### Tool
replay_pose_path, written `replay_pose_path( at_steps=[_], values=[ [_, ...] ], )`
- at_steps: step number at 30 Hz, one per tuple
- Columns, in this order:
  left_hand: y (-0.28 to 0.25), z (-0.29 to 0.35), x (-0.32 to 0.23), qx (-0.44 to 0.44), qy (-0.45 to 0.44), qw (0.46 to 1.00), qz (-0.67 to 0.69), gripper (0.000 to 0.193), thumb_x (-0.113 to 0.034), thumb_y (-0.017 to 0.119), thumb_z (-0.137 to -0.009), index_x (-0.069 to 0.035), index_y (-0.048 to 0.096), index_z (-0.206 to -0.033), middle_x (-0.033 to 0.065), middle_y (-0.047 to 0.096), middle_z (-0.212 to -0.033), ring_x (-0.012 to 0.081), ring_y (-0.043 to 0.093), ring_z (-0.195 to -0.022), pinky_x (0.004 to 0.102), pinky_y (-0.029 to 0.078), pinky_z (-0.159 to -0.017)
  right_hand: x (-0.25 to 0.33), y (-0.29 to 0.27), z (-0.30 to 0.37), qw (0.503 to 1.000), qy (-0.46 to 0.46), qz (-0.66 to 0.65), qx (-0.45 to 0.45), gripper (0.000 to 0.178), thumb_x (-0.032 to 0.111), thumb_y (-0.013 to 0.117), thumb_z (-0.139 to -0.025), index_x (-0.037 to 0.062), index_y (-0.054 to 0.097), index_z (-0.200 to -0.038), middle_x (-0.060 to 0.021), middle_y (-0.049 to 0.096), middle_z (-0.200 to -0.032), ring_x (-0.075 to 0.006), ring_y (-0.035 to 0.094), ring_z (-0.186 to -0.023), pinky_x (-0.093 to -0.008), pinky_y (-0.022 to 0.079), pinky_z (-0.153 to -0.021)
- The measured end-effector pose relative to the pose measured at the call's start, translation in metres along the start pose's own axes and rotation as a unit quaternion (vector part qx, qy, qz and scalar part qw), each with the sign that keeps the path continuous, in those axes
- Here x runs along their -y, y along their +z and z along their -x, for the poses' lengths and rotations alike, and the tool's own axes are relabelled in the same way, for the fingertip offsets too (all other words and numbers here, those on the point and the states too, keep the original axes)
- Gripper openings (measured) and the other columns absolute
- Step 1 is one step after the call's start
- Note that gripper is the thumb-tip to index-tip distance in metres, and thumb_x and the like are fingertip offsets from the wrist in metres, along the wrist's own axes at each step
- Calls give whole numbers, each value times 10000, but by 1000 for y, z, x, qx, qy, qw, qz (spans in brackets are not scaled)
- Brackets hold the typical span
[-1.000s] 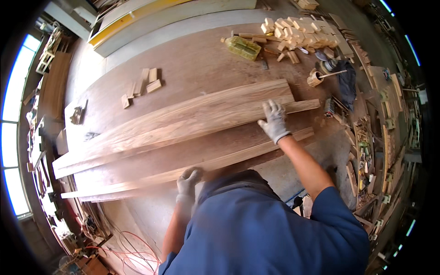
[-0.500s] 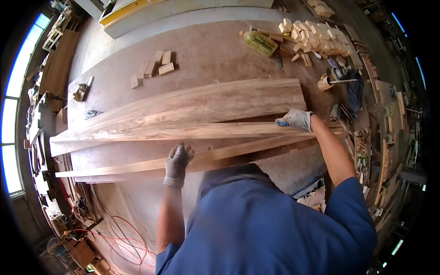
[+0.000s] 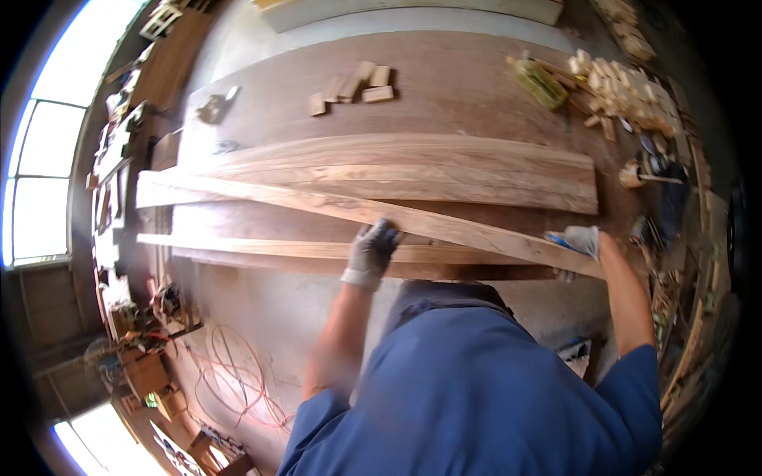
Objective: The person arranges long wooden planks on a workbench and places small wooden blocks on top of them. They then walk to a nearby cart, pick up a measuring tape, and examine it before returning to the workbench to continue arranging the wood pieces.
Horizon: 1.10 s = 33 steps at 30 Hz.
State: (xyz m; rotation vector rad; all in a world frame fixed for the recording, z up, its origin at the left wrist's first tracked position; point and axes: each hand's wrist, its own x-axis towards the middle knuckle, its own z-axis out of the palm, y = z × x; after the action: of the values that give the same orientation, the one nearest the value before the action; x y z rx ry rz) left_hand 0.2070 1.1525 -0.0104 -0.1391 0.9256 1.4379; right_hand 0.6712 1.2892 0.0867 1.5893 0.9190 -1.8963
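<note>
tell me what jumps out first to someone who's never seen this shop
A long pale plank runs slantwise across the brown workbench, gripped by both gloved hands: the left hand near its middle, the right hand at its right end. Behind it lies a wide board, and a second narrow plank lies along the bench's near edge. Small wood blocks sit at the far side, with a heap of offcuts at the far right.

- Left hand point(image 3: 371, 252): grey work glove with darker fingers and a pale cuff.
- Right hand point(image 3: 582, 240): grey glove with a blue patch.
- Blue short-sleeved shirt point(image 3: 492, 397); forearms bare.
</note>
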Motion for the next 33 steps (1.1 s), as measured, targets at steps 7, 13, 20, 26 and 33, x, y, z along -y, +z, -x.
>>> replay_pose_path(
  at_steps=[7, 13, 20, 26, 33],
  values=[
    [7, 0, 11, -14, -13, 1000, 14, 75, -120, 607, -983, -94, 576, -1047, 55, 587, -912, 217, 603, -803, 433, 574, -799, -21, -3, -9, 854, -231, 429, -183, 440, 459, 623, -895, 33, 719, -954, -162, 732, -936, -292, 715, -815, -370, 571, -724],
    [-61, -37, 37, 96, 104, 982, -128, 146, -198, 577, -987, -74, 651, -1006, 36, 675, -902, 174, 650, -886, 333, 560, -809, -70, 42, -18, 803, -258, 383, -377, 699, 420, 919, -503, 59, 669, -1047, -212, 690, -1055, -387, 656, -1008, -462, 532, -905],
    [-28, -37, -29, -41, 95, 982, 155, 480, -370, 560, -1033, 14, 527, -1319, 170, 653, -1210, 342, 598, -1161, 456, 464, -1056, -71, 73, -18, 791, -274, 346, -423, 526, 293, 852, -559, 55, 657, -986, -204, 679, -947, -420, 641, -937, -495, 513, -862],
    [-27, -27, -33, 1, 88, 973, 214, 359, -311, 584, -1029, -12, 541, -1223, 127, 646, -1096, 306, 623, -1045, 460, 499, -988, -75, 68, -28, 689, -325, 387, -520, 368, 246, 788, -595, 76, 646, -889, -198, 667, -889, -413, 647, -885, -509, 517, -811],
    [-28, -22, 18, 21, -2, 977, 212, 180, -265, 620, -1017, -109, 614, -926, -6, 583, -776, 182, 590, -725, 351, 526, -707, -90, 30, -23, 618, -321, 419, -583, 463, 244, 845, -515, 83, 606, -878, -172, 622, -908, -403, 608, -924, -497, 485, -823]
  ],
)
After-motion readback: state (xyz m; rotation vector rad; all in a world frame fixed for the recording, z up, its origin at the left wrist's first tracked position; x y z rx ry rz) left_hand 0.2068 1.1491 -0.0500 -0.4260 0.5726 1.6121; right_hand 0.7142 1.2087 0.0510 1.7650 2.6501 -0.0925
